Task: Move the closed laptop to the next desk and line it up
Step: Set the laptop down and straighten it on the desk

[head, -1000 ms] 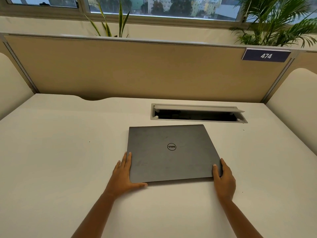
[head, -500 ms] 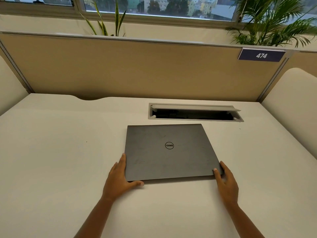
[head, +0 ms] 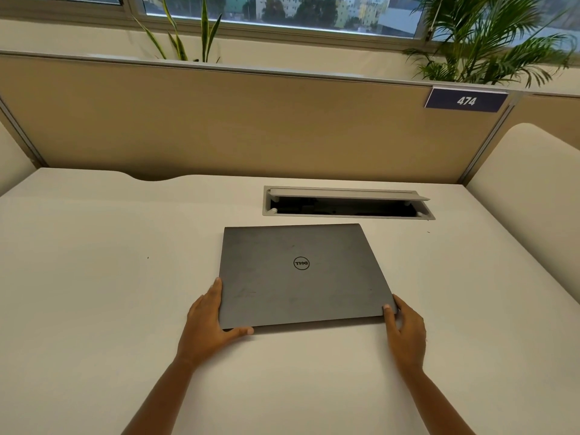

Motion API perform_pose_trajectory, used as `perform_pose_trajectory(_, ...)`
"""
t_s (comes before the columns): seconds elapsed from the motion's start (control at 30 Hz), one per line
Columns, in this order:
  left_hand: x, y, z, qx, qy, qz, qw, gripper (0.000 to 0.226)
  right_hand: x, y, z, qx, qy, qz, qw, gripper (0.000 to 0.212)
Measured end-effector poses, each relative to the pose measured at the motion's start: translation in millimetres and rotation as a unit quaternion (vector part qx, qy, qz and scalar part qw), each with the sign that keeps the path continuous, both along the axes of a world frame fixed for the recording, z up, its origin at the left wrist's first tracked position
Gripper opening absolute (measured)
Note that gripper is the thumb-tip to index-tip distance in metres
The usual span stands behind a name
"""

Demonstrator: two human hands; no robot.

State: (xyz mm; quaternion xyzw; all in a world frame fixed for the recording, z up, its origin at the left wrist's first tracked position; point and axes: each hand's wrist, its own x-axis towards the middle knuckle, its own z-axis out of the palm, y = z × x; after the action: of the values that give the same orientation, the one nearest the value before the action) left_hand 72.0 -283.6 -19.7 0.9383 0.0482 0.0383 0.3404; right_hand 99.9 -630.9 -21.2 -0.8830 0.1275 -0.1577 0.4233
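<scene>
A closed dark grey laptop (head: 301, 274) lies flat on the white desk (head: 94, 293), its round logo facing up and its far edge close to the cable hatch. My left hand (head: 208, 324) wraps the laptop's near left corner, fingers along the left edge and thumb along the front edge. My right hand (head: 405, 331) holds the near right corner, with the thumb pressed on the lid's edge and the fingers beside it. Both forearms reach in from the bottom of the view.
An open cable hatch (head: 345, 204) is recessed in the desk just behind the laptop. A tan partition (head: 235, 124) with a sign reading 474 (head: 466, 101) closes the back. Rounded side dividers stand at left and right (head: 530, 189). Plants stand behind the partition.
The laptop has turned slightly so its edges sit squarer to the desk. My left hand's fingers slid closer along the left edge; my right hand stays at the right corner.
</scene>
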Motion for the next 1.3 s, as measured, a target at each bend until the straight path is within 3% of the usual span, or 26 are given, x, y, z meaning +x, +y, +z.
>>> perform_pose_trajectory(1.03, 8.4, 9.6, -0.7, 0.024, -0.005, -0.022, 0.999, 0.137, -7.6, 8.7, -0.6, 0.018, 0.017, -0.039, 0.999, 0.032)
perform_pose_trajectory(1.3, -0.7, 5.4, -1.0, -0.036, -0.016, 0.010, 0.999, 0.126, -12.3, -0.8, -1.4, 0.045, 0.051, 0.000, 0.998, 0.038)
